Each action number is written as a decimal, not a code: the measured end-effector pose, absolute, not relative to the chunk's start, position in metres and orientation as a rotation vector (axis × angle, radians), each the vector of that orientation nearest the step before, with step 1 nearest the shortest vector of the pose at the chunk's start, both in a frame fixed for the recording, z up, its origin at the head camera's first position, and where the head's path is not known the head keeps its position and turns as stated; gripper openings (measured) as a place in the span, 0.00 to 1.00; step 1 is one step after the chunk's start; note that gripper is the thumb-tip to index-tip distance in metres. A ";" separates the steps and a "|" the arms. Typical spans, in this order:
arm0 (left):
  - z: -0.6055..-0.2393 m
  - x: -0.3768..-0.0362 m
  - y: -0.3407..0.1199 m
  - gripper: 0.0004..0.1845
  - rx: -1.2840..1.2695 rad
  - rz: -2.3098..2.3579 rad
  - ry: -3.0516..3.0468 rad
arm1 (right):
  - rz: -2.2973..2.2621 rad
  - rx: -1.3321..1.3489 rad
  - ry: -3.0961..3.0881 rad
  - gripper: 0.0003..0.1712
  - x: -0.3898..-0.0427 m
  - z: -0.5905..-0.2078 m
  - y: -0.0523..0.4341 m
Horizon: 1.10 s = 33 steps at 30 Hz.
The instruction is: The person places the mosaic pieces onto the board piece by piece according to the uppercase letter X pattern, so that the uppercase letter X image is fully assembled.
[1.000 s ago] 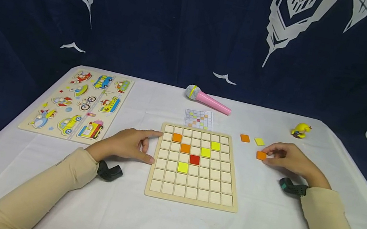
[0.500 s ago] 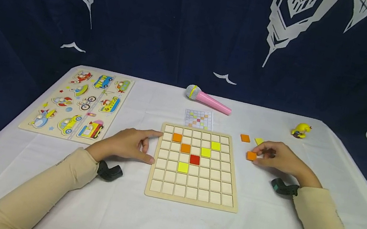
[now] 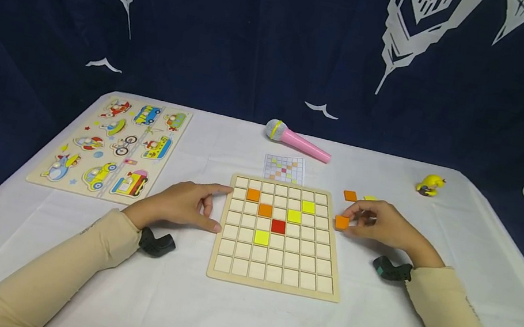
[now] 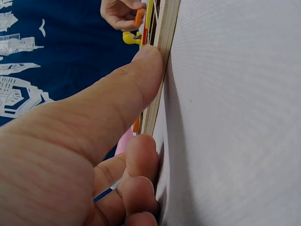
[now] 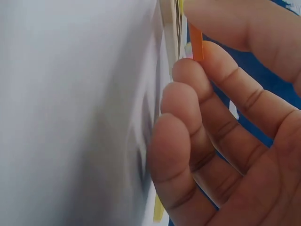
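Note:
A square wooden grid board (image 3: 274,257) lies flat in the middle of the table, with orange, yellow and red tiles in some of its cells. The left hand (image 3: 179,204) touches the board's left edge with its index finger and thumb; in the left wrist view the thumb (image 4: 141,75) lies against the layered wooden rim. Just off the board's right edge, the right hand (image 3: 378,222) pinches an orange square tile (image 3: 341,222) between thumb and fingers. From the right wrist, that tile (image 5: 196,43) appears edge-on and partly covered by the thumb.
Another orange tile (image 3: 350,195) and a partly hidden yellow tile (image 3: 370,198) lie beyond the right hand. A printed pattern card (image 3: 284,168) and a pink toy microphone (image 3: 303,144) are behind the board. A vehicle puzzle (image 3: 111,151) lies left, a yellow duck toy (image 3: 429,185) back right.
The right hand has carried the orange tile leftward, from beside the loose tiles to the board's right edge. The left hand has stayed in place at the board.

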<state>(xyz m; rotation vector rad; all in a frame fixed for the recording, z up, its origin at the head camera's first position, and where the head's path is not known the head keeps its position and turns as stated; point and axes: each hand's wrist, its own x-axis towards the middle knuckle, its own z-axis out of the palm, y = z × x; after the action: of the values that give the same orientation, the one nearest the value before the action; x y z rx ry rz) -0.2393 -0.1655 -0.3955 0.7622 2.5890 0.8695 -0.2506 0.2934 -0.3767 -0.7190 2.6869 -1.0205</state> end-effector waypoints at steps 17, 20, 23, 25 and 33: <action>-0.395 -0.240 -0.165 0.49 0.757 0.864 2.587 | -1.202 -0.669 2.543 0.15 -0.239 -0.373 0.261; -0.395 -0.239 -0.165 0.49 0.754 0.865 2.587 | -1.236 -0.683 2.505 0.15 -0.237 -0.374 0.254; -0.395 -0.239 -0.165 0.49 0.756 0.870 2.587 | -1.260 -0.696 2.478 0.15 -0.233 -0.375 0.246; -0.395 -0.239 -0.165 0.49 0.758 0.872 2.587 | -1.261 -0.689 2.464 0.16 -0.231 -0.375 0.241; -0.395 -0.239 -0.166 0.49 0.758 0.870 2.590 | -1.195 -0.685 2.451 0.16 -0.220 -0.374 0.225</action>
<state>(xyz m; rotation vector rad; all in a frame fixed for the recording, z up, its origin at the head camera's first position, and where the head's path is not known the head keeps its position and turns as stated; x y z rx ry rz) -0.2394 -0.1656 -0.3951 0.7584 2.5895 0.8705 -0.2205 0.2249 -0.3736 -0.6845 2.4506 -1.1946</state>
